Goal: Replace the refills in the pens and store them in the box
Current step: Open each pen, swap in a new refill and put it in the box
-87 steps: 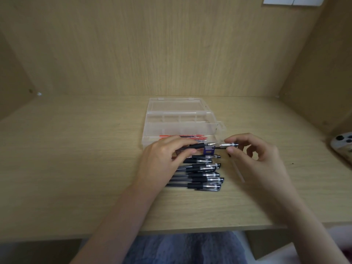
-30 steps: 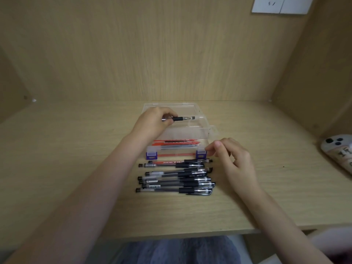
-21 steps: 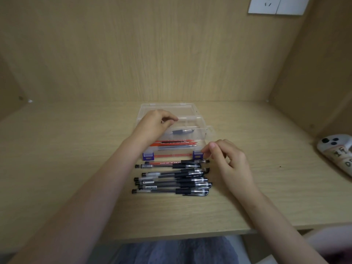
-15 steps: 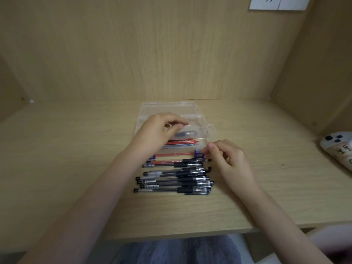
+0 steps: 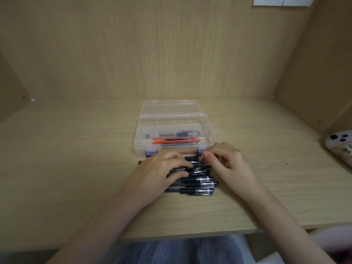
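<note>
left hand (image 5: 162, 172) curls over pens (image 5: 198, 184) in the pile | right hand (image 5: 228, 164) pinches one pen's end | stored pen (image 5: 175, 134) lies in box (image 5: 139, 149) beside red refills (image 5: 177, 141) | I think just one done, many waiting on worktop (image 5: 76, 149)

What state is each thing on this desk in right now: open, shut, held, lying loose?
Box: open, lid folded flat behind.
Stored pen: lying in the box's middle compartment.
Red refills: lying in the front compartment.
Loose pens: side by side on the desk.
Left hand: on the loose pens, fingers curled round some.
Right hand: pinches the farthest loose pen's end.
Phone: lying camera side up at the desk's right edge.
</note>
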Demonstrator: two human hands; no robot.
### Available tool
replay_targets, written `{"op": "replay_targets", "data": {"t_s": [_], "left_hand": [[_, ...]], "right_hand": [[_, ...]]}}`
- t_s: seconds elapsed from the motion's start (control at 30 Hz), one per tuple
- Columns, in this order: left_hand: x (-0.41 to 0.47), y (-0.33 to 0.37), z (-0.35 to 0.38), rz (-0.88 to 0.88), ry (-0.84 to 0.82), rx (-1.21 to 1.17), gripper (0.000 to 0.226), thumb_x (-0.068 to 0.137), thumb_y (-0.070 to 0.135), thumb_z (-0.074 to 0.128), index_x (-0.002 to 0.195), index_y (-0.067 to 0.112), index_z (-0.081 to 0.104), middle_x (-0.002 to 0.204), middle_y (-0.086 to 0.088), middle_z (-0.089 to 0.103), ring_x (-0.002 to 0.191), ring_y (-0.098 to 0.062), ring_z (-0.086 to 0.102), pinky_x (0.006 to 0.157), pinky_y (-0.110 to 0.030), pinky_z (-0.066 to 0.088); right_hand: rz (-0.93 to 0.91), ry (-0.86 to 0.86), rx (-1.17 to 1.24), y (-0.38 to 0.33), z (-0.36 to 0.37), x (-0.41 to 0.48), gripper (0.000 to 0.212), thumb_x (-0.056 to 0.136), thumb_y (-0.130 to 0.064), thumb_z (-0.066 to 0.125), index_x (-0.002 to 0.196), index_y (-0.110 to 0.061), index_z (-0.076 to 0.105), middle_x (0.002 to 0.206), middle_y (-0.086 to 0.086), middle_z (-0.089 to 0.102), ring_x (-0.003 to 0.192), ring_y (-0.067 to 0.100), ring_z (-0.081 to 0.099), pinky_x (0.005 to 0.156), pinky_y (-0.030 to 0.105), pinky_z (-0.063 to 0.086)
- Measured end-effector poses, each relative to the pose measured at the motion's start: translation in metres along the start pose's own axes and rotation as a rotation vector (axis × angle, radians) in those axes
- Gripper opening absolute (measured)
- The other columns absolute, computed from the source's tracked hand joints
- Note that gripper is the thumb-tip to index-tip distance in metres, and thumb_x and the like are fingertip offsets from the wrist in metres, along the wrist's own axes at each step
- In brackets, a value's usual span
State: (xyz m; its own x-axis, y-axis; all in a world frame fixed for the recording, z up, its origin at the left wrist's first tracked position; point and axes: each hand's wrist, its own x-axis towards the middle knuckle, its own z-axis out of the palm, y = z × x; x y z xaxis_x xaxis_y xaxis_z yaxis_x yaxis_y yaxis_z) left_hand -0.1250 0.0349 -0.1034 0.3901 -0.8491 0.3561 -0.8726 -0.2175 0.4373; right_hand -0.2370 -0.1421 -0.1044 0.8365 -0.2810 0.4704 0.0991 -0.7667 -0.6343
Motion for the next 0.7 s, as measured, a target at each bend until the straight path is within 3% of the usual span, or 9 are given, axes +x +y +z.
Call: {"op": "replay_targets", "data": {"t_s": [0.17,0.27,0.37,0.47,0.7], "left_hand": [[-0.0031,0.0027,-0.0014,0.098,0.016,0.135,0.035,0.088,0.045,0.043,0.107,0.029,0.067,0.101,0.016,0.059,0.092,-0.004,0.056,0.072,-0.027,0.050],[-0.0045,0.0027,0.0007,0.096,0.042,0.148,0.035,0.088,0.044,0.043,0.106,0.027,0.068,0.100,0.015,0.061,0.090,-0.004,0.058,0.070,-0.028,0.051],[-0.0034,0.0004,0.0013,0.030,0.050,0.004,0.032,0.084,0.043,0.054,0.107,0.026,0.067,0.102,0.014,0.063,0.093,-0.005,0.059,0.076,-0.034,0.051],[-0.0019,0.0004,0.0016,-0.054,0.064,-0.130,0.032,0.076,0.028,0.072,0.107,0.027,0.066,0.094,0.016,0.061,0.087,-0.001,0.057,0.080,-0.032,0.050],[0.0007,0.0006,0.0005,-0.104,0.084,-0.217,0.037,0.072,0.014,0.076,0.105,0.030,0.066,0.088,0.017,0.059,0.083,-0.004,0.057,0.074,-0.017,0.046]], "right_hand": [[-0.047,-0.136,-0.018,-0.0003,0.0003,-0.0017,0.012,0.085,-0.031,0.064,0.084,-0.021,0.072,0.082,-0.011,0.062,0.089,0.008,0.051,0.081,0.020,0.038],[-0.018,-0.171,-0.009,-0.0014,-0.0008,-0.0028,0.009,0.083,-0.022,0.070,0.092,-0.021,0.073,0.089,-0.010,0.061,0.096,0.006,0.049,0.087,0.016,0.036],[0.004,-0.185,-0.017,-0.0017,-0.0011,-0.0027,0.014,0.082,-0.022,0.070,0.096,-0.023,0.072,0.093,-0.010,0.060,0.099,0.005,0.048,0.089,0.014,0.034],[0.022,-0.209,-0.011,-0.0029,-0.0014,-0.0027,0.017,0.082,-0.022,0.070,0.098,-0.026,0.070,0.094,-0.010,0.059,0.100,0.003,0.046,0.089,0.012,0.033],[0.006,-0.199,-0.022,-0.0012,-0.0010,-0.0026,0.019,0.079,-0.028,0.072,0.098,-0.027,0.069,0.095,-0.012,0.057,0.099,0.004,0.044,0.088,0.012,0.032]]}}
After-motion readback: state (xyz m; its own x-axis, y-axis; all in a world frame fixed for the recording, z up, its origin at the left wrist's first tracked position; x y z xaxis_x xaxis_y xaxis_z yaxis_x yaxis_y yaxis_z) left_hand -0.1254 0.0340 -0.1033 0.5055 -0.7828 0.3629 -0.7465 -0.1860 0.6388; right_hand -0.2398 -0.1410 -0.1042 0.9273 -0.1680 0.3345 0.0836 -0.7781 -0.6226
